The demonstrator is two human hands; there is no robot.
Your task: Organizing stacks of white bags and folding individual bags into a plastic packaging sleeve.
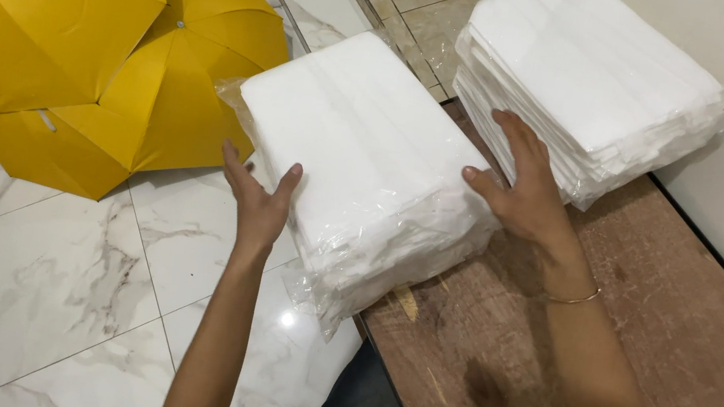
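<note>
A thick stack of white sheets wrapped in clear plastic (369, 161) lies across the left edge of the brown wooden bench (648, 355), its near and left portion jutting out past that edge over the marble-tiled floor (50, 280), so it appears to need support from both sides to stay level. The left hand (258, 197) presses against the stack's overhanging near-left side, fingers spread and upright, palm flat against the plastic rather than curled around anything. The right hand (524, 186) rests on the stack's right side, at the corner nearest the wall, fingers splayed and open, thumb lying toward the top face; a thin bracelet (575, 297) sits at that wrist. Both hands are well apart, bracing the stack between them, neither one closed into a grip. A second, unwrapped stack of white sheets (595, 76) sits farther back on the bench, near the wall, close to the right hand's fingertips but apart from the first stack. Two open yellow umbrellas (87, 44) lie on the floor to the left.
</note>
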